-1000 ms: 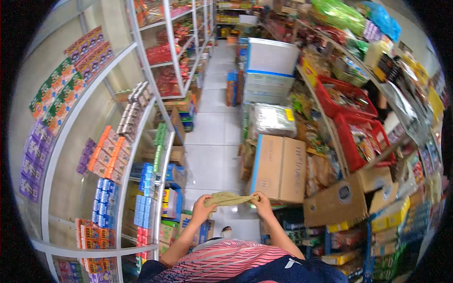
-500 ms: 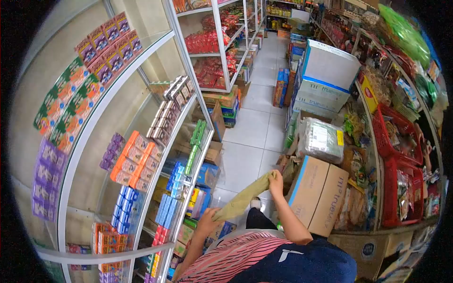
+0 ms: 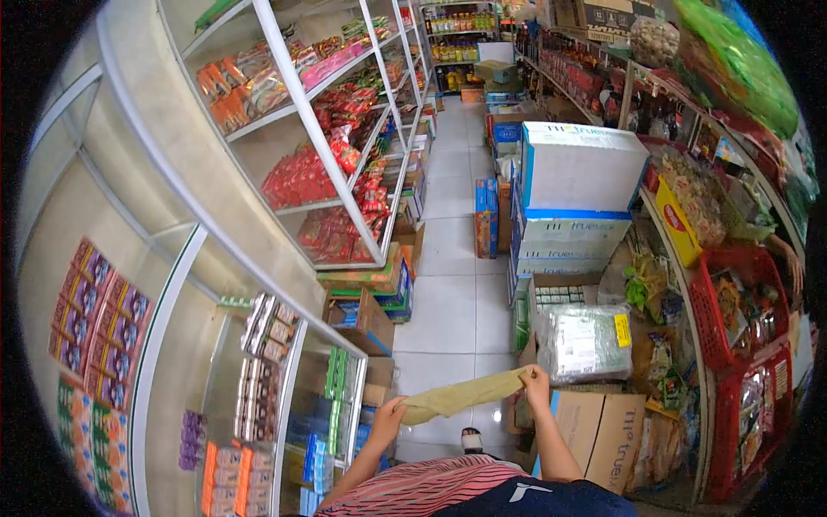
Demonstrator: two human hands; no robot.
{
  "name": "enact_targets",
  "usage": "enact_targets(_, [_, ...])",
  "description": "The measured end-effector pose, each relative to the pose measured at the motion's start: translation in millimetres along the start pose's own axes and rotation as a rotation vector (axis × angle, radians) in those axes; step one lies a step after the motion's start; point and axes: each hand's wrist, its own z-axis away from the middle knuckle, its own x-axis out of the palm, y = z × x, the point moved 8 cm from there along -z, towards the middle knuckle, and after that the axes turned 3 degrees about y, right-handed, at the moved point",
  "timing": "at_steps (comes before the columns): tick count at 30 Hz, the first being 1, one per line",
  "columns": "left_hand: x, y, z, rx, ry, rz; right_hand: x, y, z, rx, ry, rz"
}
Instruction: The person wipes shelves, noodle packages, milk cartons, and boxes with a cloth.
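A yellow-green cloth point(image 3: 465, 396) is stretched between my two hands, above the tiled floor. My left hand point(image 3: 389, 415) grips its left end, fingers closed. At the other end, slightly higher, my right hand point(image 3: 535, 386) pinches the cloth's corner. The cloth hangs in a long, loosely folded strip, slanting up to the right. Just right of my right hand lies a plastic-wrapped parcel point(image 3: 586, 345) with a white label. Below it is a brown carton point(image 3: 599, 435).
Glass shelves point(image 3: 159, 345) with stacked small boxes stand at left. Farther on, a white rack point(image 3: 345, 164) holds red packets. Stacked cartons point(image 3: 577, 168) and red baskets point(image 3: 736, 302) line the right. A tiled aisle point(image 3: 439, 302) runs between them. Someone's arm point(image 3: 788, 258) shows at far right.
My view has tilted up and shifted along the aisle. The cloth, still in both hands, now lies flatter across the view, its right end less raised.
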Motion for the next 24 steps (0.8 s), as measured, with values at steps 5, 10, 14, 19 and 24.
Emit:
enact_targets(5, [-26.7, -22.1, -49.1, -0.131, 0.17, 0.091, 76.5, 7.1, -52.3, -0.011, -0.212, 0.157])
enact_targets(10, [-45.3, -91.7, -124.8, -0.177, 0.38, 0.226, 175.3, -32.0, -111.7, 0.106, -0.357, 0.079])
enact_targets(14, [-52.3, -131.6, -198.2, -0.196, 0.38, 0.302, 238.4, -66.5, -173.4, -0.054, -0.371, 0.175])
enact_targets(19, [-56.5, -75.9, -331.7, -0.16, 0.269, 0.486, 304.5, -116.0, -276.6, 0.028, -0.291, 0.082])
enact_targets(24, [-45.3, -15.2, -454.0, -0.278, 0.079, 0.646, 344.3, -153.4, -353.1, -0.031, -0.24, -0.097])
